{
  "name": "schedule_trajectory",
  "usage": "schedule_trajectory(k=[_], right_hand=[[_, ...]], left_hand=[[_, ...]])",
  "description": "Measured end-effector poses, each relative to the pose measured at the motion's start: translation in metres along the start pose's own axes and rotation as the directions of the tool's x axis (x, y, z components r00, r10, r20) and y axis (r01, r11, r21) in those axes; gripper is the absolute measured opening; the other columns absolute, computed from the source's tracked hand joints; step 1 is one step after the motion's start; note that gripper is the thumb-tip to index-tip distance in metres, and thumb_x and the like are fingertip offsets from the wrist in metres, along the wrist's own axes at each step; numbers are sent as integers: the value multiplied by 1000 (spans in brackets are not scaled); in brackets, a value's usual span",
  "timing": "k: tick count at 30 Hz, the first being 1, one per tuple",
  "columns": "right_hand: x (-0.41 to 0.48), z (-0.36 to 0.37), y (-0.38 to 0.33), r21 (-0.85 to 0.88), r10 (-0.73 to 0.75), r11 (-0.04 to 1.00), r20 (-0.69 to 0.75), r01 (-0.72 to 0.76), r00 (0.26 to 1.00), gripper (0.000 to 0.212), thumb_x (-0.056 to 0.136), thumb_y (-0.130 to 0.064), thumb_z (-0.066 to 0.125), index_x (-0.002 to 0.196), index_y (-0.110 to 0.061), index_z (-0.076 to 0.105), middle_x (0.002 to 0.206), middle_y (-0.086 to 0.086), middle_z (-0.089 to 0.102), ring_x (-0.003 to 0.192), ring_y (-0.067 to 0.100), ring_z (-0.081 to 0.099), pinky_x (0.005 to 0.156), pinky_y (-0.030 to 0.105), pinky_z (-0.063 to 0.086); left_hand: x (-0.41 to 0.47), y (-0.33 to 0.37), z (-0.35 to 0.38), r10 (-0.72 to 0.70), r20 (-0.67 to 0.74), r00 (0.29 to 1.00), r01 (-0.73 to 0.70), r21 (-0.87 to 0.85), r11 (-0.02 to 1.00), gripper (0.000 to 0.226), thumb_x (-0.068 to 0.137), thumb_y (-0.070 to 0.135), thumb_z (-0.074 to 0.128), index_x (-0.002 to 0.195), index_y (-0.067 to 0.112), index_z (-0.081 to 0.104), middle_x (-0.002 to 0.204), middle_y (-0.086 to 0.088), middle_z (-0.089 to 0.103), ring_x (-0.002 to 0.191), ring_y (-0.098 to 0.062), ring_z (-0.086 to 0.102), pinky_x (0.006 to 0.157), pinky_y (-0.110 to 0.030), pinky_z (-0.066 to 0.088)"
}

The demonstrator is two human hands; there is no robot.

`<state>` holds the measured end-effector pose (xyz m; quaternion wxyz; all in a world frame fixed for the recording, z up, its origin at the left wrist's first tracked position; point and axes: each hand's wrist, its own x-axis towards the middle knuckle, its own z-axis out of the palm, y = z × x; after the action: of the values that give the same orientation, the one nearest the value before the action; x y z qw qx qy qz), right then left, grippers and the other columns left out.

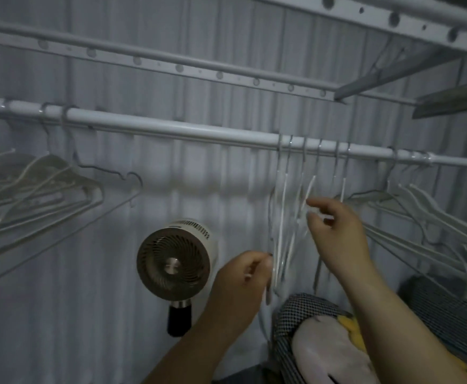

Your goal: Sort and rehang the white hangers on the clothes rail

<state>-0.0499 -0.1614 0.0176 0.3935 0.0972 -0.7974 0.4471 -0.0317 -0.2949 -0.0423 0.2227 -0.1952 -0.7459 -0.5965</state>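
Closest to the camera, bottom right, there's a checkered cushion (290, 314) with something pink and yellow lying on it, not part of the job.

Just past that are both hands, working the middle hangers (283, 217). The left hand (243, 278) is low, fingers curled in, and looks like it's pinching the bottom end of one or two of them. It's blurry, so I can't say how many. The right hand (337, 231) is higher, fingers bent, thumb and fingertips closed on a white arm of the same bunch.

The relation that matters: those hangers are seen edge-on, long axes running down from the rail (171, 128), hooks straight above the right hand. So the right hand is the nearer one to the hooks, and I'd guess any lift-off goes up from there while the left steadies the bottoms.

A small round fan (174, 264) sits left of the left hand. Further out, a left bunch (46, 189) and a right bunch (434, 217) of white hangers hang well apart on the same rail, with a perforated bar (171, 65) above.
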Motion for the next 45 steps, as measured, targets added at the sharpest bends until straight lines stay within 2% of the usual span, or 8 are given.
schedule_trajectory(k=[4, 11, 17, 24, 29, 35, 40, 45], right_hand=[[2, -7, 8, 73, 94, 992, 131, -104, 987, 27, 90, -14, 54, 115, -10, 60, 98, -1, 59, 75, 1, 53, 59, -3, 38], [0, 3, 18, -18, 188, 982, 238, -189, 953, 36, 86, -23, 57, 120, -12, 57, 82, -6, 63, 94, 16, 60, 93, 33, 46], [2, 5, 14, -133, 224, 971, 235, -197, 946, 39, 84, -21, 56, 123, -17, 55, 70, -13, 56, 92, 11, 55, 108, 37, 37], [-4, 9, -5, -441, 106, 897, 153, -28, 983, 42, 90, -26, 45, 132, -21, 46, 113, -1, 62, 125, 21, 42, 103, 29, 17], [-14, 32, -23, -515, 75, 857, 157, 17, 985, 42, 91, -27, 41, 132, -21, 46, 119, 1, 62, 124, 23, 36, 94, 28, 14], [-23, 59, -46, -602, 30, 796, 158, 72, 987, 32, 90, -27, 42, 118, -21, 56, 110, -1, 64, 119, 21, 41, 82, 31, 11], [-33, 89, -68, -512, -12, 853, 183, 105, 983, 41, 90, -28, 42, 131, -24, 47, 115, -1, 63, 122, 21, 40, 86, 29, 12], [-43, 123, -89, -308, -25, 946, 233, 98, 972, 44, 90, -24, 44, 134, -21, 44, 117, 3, 62, 122, 21, 40, 99, 27, 20]], left_hand=[[2, 10, 27, -49, 37, 998, 52, -83, 995, 35, 90, 23, 50, 55, 23, 51, 44, 10, 51, 45, 9, 50, 47, -2, 37], [7, 3, 39, -32, 96, 995, 30, 17, 999, 33, 83, 16, 60, 55, 0, 53, 34, 6, 43, 36, -1, 41, 42, -8, 30], [1, -2, 21, -50, 96, 994, 58, -80, 995, 33, 83, 24, 58, 51, 28, 64, 42, 12, 58, 44, 2, 50, 51, -5, 38], [1, -5, -18, -99, -174, 980, 93, -44, 995, 27, 90, 18, 48, 64, 21, 52, 32, 6, 45, 33, -1, 41, 41, -11, 35], [2, -1, -58, 94, -265, 960, -35, 222, 975, 31, 93, 20, 42, 66, 12, 53, 44, 16, 49, 52, -4, 48, 55, -18, 35], [-5, 4, -99, 223, -343, 913, -95, 352, 931, 45, 89, 36, 30, 110, 17, 66, 86, 6, 64, 80, -11, 56, 66, -16, 40], [-14, -4, -133, 223, -377, 899, -57, 403, 913, 43, 94, 32, 27, 113, 19, 64, 91, -5, 70, 83, -21, 62, 75, -28, 46], [-25, -7, -172, 176, -388, 905, -16, 383, 923, 46, 83, 38, 25, 107, 30, 63, 53, 13, 51, 56, -9, 54, 55, -14, 39]])
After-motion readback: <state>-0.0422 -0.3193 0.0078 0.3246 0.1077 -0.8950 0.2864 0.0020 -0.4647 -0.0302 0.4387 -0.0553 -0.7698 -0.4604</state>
